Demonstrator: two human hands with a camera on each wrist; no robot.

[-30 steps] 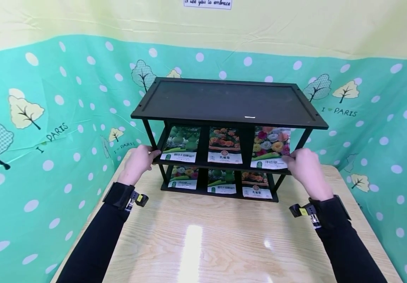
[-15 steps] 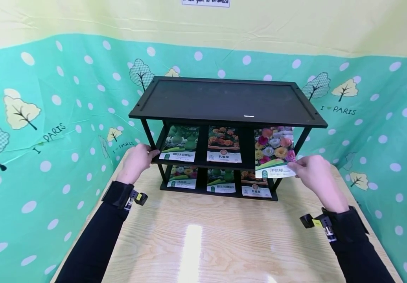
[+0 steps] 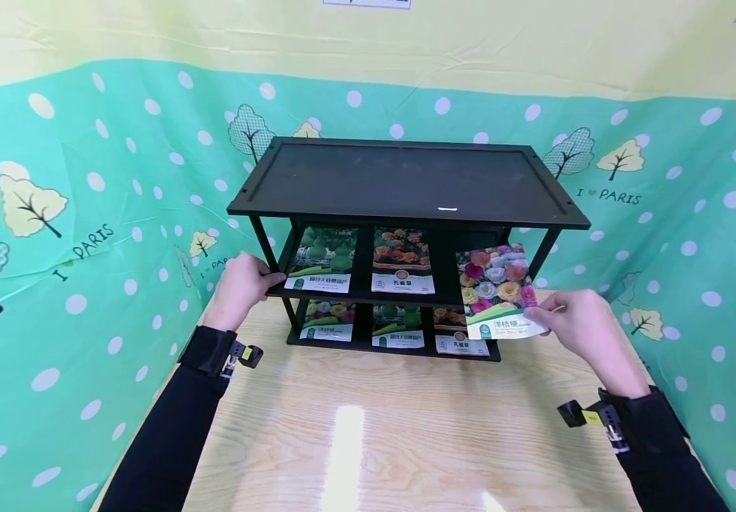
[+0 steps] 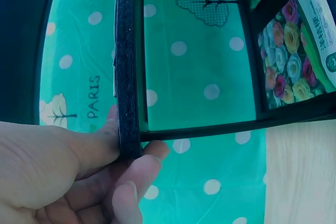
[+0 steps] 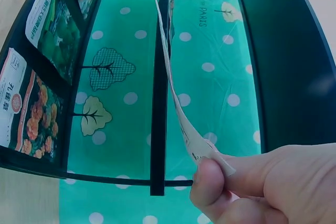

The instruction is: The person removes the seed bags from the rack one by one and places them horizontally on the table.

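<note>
My right hand [image 3: 582,327] pinches the lower right corner of a seed packet [image 3: 496,288] with multicoloured flowers on it. That packet juts out past the front edge of the middle shelf, and in the right wrist view the packet [image 5: 181,119] is seen edge-on and slightly bent. With thumb above and fingers below, my left hand [image 3: 240,288] grips the left front corner of the middle shelf [image 4: 128,72] of a black rack [image 3: 406,181]. On that shelf lie a green gourd packet [image 3: 323,259] and an orange flower packet [image 3: 402,259].
The bottom shelf carries a flower packet [image 3: 329,320], a gourd packet [image 3: 398,326] and an orange flower packet [image 3: 460,341], partly covered by the held one. The rack stands on a wooden table [image 3: 304,412] before a dotted teal curtain [image 3: 169,135].
The multicoloured flower packet has come off the middle shelf's right side, forward and down, pinched in my right hand. My left hand keeps its grip on the shelf corner.
</note>
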